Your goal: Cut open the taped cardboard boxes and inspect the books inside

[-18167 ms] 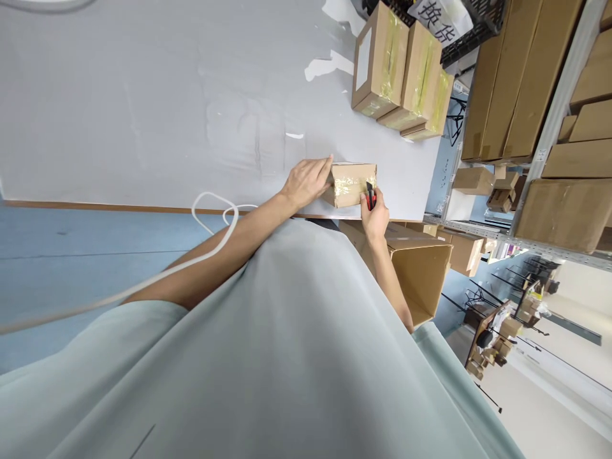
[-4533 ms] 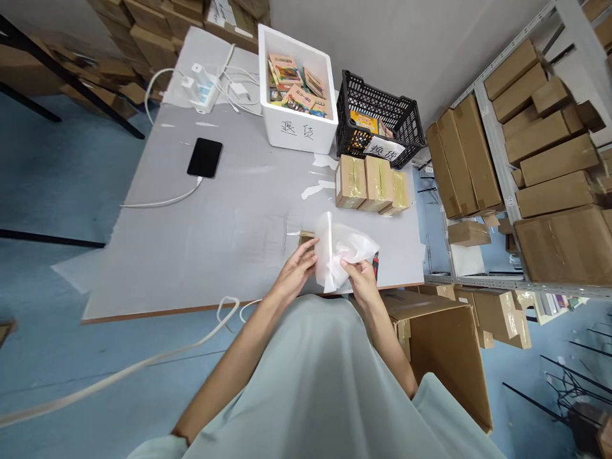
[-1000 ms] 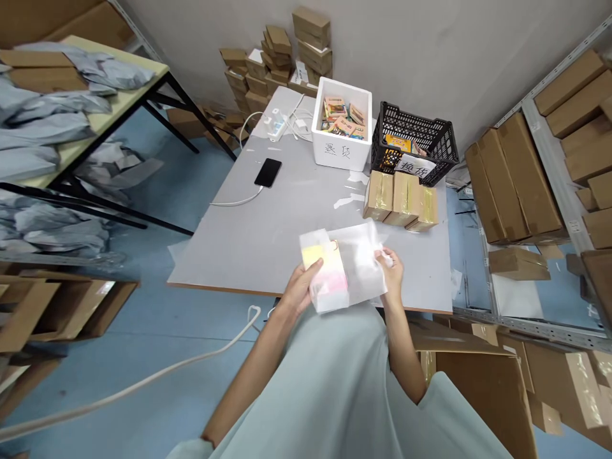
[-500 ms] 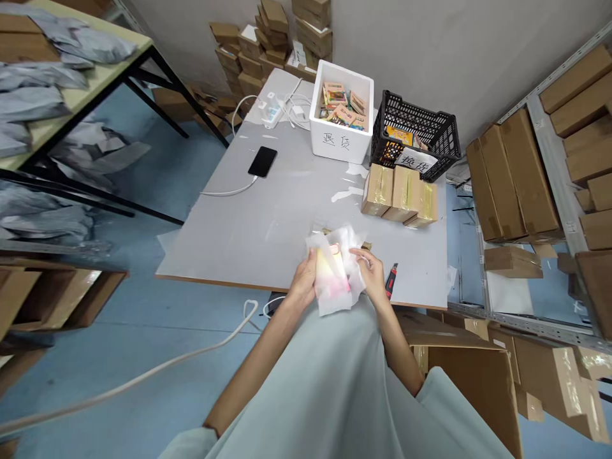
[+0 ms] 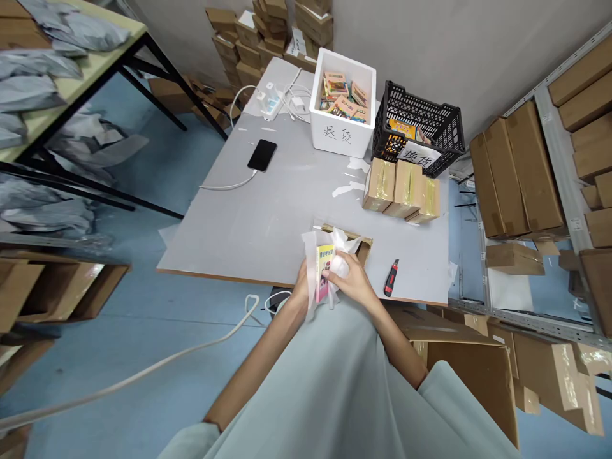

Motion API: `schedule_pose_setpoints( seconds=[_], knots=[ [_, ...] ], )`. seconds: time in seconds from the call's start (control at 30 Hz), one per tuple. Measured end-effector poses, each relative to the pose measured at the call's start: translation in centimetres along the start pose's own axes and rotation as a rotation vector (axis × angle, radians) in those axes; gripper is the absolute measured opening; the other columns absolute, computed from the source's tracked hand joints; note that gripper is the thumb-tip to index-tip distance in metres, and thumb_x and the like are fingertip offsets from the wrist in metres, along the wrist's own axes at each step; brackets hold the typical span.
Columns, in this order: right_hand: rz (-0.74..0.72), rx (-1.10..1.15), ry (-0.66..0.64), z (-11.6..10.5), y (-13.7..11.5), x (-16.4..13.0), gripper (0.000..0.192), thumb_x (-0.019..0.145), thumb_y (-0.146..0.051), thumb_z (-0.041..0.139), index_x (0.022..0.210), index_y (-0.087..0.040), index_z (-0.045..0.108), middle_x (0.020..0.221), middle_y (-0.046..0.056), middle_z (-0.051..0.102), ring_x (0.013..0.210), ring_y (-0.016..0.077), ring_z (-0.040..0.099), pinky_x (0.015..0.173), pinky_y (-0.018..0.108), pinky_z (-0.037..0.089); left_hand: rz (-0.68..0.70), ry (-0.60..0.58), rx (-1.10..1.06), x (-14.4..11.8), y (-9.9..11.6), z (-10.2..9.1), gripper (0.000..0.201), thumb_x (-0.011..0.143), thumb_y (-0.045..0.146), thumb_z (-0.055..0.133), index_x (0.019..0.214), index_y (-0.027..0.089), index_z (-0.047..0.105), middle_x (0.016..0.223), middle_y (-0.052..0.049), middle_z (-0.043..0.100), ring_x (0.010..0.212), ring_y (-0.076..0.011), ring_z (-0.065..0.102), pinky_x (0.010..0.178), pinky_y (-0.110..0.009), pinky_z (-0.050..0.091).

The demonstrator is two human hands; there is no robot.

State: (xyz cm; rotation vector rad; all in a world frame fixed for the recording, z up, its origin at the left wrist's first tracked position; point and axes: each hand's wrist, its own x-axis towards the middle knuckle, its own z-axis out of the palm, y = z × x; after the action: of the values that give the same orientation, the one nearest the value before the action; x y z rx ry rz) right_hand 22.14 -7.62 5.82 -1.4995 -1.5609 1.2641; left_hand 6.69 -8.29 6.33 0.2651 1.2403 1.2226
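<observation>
My left hand: grips book in wrapper, near edge of table. My right hand: angles inward, bunches wrapper.

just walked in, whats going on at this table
Someone holds a booklet in translucent white wrapping, open at its front. The left hand is at the wrapping's side; the right hand has its thumb on the cover. Beyond them an open cardboard box sits on the table; a cutter lies to the right.

Left hand partly behind wrapping
</observation>
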Motion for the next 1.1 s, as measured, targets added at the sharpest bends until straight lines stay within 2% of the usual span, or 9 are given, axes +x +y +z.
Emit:
schedule_pose_setpoints(
  seconds=[0.13,0.27,0.33,0.4,0.5,0.67,0.9,1.03,1.1],
  knots=[
    [0.118,0.171,0.000,0.1,0.6,0.7,0.075,0.074,-0.069,0.102,0.130,-0.024,0.082,0.139,0.012,0.083,0.137,0.0344,0.075,0.125,0.049,0.058,-0.139,-0.085,0.102,-0.3,0.1,-0.5,0.062,0.065,0.066,0.101,0.102,0.018,0.086,0.097,-0.011,0.088,0.089,-0.0336,0.084,0.076,-0.039,0.068],
    [0.291,0.488,-0.028,-0.6,0.9,0.8,0.072,0.066,-0.068,0.105,0.116,-0.022,0.082,0.119,0.009,0.090,0.110,0.0317,0.085,0.100,0.045,0.069,-0.232,-0.193,0.044,-0.6,0.7,-1.3,0.093,0.087,0.099,0.071,0.120,0.013,0.086,0.118,-0.022,0.087,0.112,-0.0449,0.084,0.090,-0.051,0.072],
    [0.312,0.547,0.012,-1.2,0.8,0.7,0.069,0.065,-0.068,0.106,0.111,-0.021,0.083,0.113,0.009,0.091,0.103,0.0311,0.086,0.094,0.043,0.070,-0.031,-0.103,0.107,-0.8,1.0,-2.1,0.091,0.090,0.094,0.075,0.138,0.017,0.081,0.136,-0.022,0.084,0.127,-0.0425,0.081,0.101,-0.049,0.070],
    [0.282,0.558,0.074,-1.9,0.5,0.4,0.066,0.067,-0.067,0.105,0.109,-0.022,0.083,0.113,0.009,0.091,0.102,0.0307,0.086,0.093,0.042,0.070,0.289,0.099,0.255,-0.9,1.5,-3.1,0.088,0.087,0.081,0.089,0.151,0.022,0.075,0.152,-0.019,0.077,0.137,-0.0363,0.076,0.109,-0.044,0.067],
    [0.221,0.546,0.126,-2.8,-0.4,0.0,0.063,0.073,-0.067,0.103,0.113,-0.022,0.083,0.118,0.008,0.091,0.105,0.0303,0.085,0.095,0.042,0.070,0.533,0.197,0.484,-1.0,2.5,-4.2,0.083,0.086,0.076,0.092,0.147,0.021,0.077,0.148,-0.018,0.078,0.127,-0.0299,0.076,0.102,-0.038,0.065],
    [0.178,0.534,0.076,-2.8,-2.1,-0.5,0.066,0.080,-0.075,0.097,0.118,-0.023,0.083,0.124,0.009,0.089,0.113,0.0328,0.084,0.098,0.043,0.071,0.187,-0.163,0.502,-1.6,3.6,-3.3,0.074,0.065,0.079,0.104,0.104,0.018,0.087,0.106,-0.013,0.088,0.093,-0.0278,0.078,0.085,-0.037,0.065],
    [0.243,0.639,-0.144,-2.6,-1.5,-1.0,0.083,0.080,-0.084,0.093,0.137,-0.026,0.078,0.132,0.008,0.088,0.118,0.0327,0.084,0.107,0.045,0.070,-0.121,-0.293,0.244,-2.1,2.9,-3.1,0.078,0.066,0.080,0.105,0.107,0.016,0.087,0.107,-0.014,0.090,0.096,-0.0316,0.084,0.088,-0.040,0.066],
    [0.225,0.551,-0.273,-3.5,-1.0,-1.8,0.075,0.077,-0.081,0.097,0.122,-0.023,0.085,0.120,0.008,0.090,0.112,0.0327,0.084,0.100,0.043,0.071,-0.301,-0.424,0.199,-1.9,2.7,-5.1,0.067,0.071,0.069,0.107,0.105,0.014,0.089,0.108,-0.019,0.089,0.099,-0.0366,0.086,0.091,-0.045,0.069],
    [0.165,0.456,-0.237,-4.1,-1.2,-2.0,0.067,0.074,-0.076,0.101,0.112,-0.022,0.087,0.115,0.008,0.090,0.111,0.0338,0.083,0.098,0.044,0.070,-0.328,-0.412,0.186,-1.7,2.5,-6.0,0.060,0.072,0.062,0.108,0.102,0.014,0.089,0.104,-0.020,0.089,0.097,-0.0379,0.086,0.088,-0.045,0.069]
  ],
)
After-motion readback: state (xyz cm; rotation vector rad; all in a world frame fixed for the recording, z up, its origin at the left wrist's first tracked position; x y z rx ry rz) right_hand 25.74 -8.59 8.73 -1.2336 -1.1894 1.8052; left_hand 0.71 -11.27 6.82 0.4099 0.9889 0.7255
